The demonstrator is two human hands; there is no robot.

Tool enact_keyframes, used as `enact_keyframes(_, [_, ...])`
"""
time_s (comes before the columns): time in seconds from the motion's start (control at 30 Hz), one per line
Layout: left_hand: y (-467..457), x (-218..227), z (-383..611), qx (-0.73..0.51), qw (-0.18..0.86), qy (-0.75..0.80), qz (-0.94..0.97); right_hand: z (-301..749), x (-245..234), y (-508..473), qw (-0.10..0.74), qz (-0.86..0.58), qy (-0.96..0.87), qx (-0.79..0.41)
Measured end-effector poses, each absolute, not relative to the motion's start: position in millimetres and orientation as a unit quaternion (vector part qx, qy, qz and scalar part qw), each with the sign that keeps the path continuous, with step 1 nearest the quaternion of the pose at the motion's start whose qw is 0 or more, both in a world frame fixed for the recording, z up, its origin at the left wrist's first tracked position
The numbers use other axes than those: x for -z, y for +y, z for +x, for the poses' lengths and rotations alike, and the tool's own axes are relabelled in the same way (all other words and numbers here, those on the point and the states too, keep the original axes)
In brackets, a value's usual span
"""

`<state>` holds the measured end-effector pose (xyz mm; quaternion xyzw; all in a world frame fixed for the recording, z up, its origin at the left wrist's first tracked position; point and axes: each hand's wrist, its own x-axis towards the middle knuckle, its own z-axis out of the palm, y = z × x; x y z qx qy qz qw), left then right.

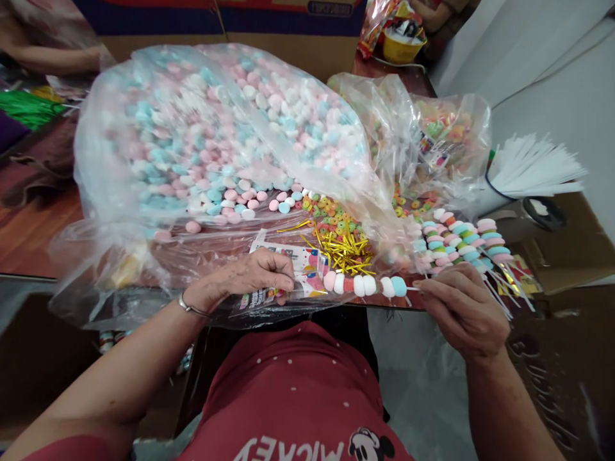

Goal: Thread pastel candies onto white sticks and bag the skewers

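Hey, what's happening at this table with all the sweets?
A person holds a marshmallow skewer crosswise: the right hand grips its stick end, the left hand pinches a printed wrapper at the other end. Behind lie a big bag of pink, blue and white marshmallows, gold twist ties and a pile of filled skewers.

Left hand (pixel 259 276) pinching printed sleeve (pixel 302 261), right hand (pixel 464 310) holding marshmallow skewer (pixel 360 284), marshmallow bag (pixel 216 141) behind.

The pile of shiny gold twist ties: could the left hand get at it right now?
Probably yes: the gold twist ties seem to lie uncovered just beyond the left hand, though it is busy pinching a printed clear plastic wrapper.
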<state>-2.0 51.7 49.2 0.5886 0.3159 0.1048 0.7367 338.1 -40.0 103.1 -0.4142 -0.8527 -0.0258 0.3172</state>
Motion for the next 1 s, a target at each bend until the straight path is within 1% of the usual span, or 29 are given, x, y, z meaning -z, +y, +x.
enact_keyframes(0.2, [52.9,-44.5,-2.4,-0.093,0.761,0.293,0.572,337.6,-99.2,-39.1,0.311,-0.421,-0.852,0.010])
enact_keyframes(0.4, [55.2,-42.1,-4.2,-0.082,0.765,0.313,0.557,337.0,-98.7,-38.7,0.307,-0.431,-0.849,0.014])
enact_keyframes(0.6, [55.4,-42.8,-0.2,-0.064,0.773,0.340,0.531,336.5,-100.0,-38.8,0.302,-0.398,-0.866,0.025])
enact_keyframes(0.73, [56.1,-43.7,0.6,-0.056,0.768,0.343,0.538,337.9,-101.1,-38.4,0.284,-0.387,-0.876,0.037])
enact_keyframes(1.0, [59.3,-43.9,-1.9,-0.044,0.747,0.309,0.587,340.4,-95.1,-36.6,0.282,-0.392,-0.876,0.003])
